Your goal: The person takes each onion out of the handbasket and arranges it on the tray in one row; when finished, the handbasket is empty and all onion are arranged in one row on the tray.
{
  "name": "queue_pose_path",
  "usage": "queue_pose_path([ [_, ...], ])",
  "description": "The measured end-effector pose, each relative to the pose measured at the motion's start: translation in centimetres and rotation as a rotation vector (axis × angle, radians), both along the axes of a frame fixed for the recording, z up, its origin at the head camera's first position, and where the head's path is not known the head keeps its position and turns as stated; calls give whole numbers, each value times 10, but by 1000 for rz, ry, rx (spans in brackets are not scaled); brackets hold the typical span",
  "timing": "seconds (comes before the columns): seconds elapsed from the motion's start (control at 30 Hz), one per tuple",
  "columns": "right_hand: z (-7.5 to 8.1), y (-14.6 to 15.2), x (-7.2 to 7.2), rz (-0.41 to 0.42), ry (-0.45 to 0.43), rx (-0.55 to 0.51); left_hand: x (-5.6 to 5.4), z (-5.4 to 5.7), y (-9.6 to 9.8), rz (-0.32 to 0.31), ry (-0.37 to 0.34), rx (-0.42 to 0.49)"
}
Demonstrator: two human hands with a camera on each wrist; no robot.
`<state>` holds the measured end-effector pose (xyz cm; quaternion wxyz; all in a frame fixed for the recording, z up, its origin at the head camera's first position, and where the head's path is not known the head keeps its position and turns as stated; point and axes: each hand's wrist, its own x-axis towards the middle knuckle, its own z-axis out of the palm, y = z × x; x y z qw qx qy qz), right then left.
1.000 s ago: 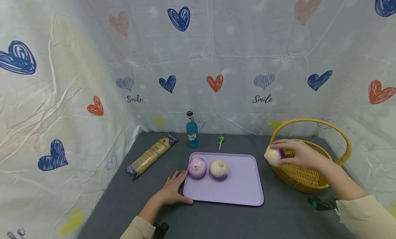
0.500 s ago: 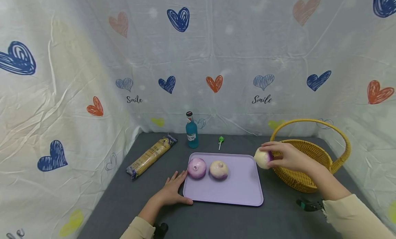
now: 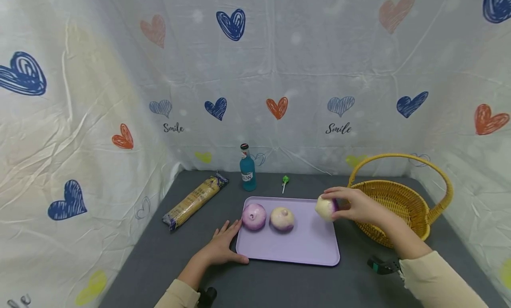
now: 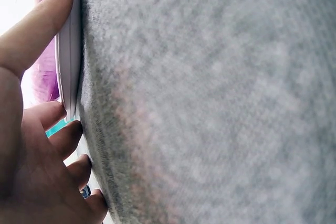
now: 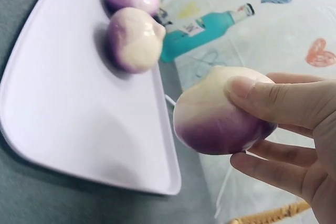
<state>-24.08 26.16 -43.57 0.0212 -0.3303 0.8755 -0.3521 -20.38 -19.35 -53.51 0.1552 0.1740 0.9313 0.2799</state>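
My right hand [image 3: 356, 205] pinches a white and purple onion [image 5: 223, 114] between thumb and fingers. In the head view that onion overlaps the right back corner of the lilac tray [image 3: 311, 241]; the right wrist view shows it raised above the tray's level. On the tray's left half lie a purple onion [image 3: 253, 216] and, right beside it, a paler onion [image 3: 282, 219] with a purple base. My left hand [image 3: 220, 246] rests at the tray's left edge with fingers spread, its thumb touching the rim [image 4: 65, 61].
A yellow wicker basket [image 3: 393, 201] with a tall handle stands on the right. Behind the tray are a blue bottle [image 3: 248, 170] and a green lollipop [image 3: 285, 180]. A long yellow packet [image 3: 195, 201] lies at the left of the grey table [image 3: 279, 286].
My right hand has carried its onion leftward, from the basket's rim to over the tray's right back corner. The left hand and the two onions on the tray stay in place.
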Motion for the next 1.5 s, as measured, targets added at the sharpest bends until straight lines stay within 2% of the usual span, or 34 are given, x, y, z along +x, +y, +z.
queue_pose_path([
  [0.23, -14, -16, -2, 40, 75, -6, 0, 0, 0, -3, 3, -3],
  [0.47, -34, -28, -4, 60, 19, -120, 0, 0, 1, -5, 0, -5],
  [0.7, -55, -33, -6, 1, -63, -140, 0, 4, 2, 0, -1, 8],
  [0.9, -68, -34, -6, -47, -32, -115, 1, 4, 1, -2, -5, 8],
  [1.13, -74, -31, 0, -87, -58, -145, 1, 2, 1, -2, 4, 7],
  [1.4, -77, -26, 3, -108, -15, -89, 0, 3, 1, -5, 7, 7],
  [1.5, -79, -25, 3, -100, -27, -82, 1, 3, 1, -7, 4, 7],
])
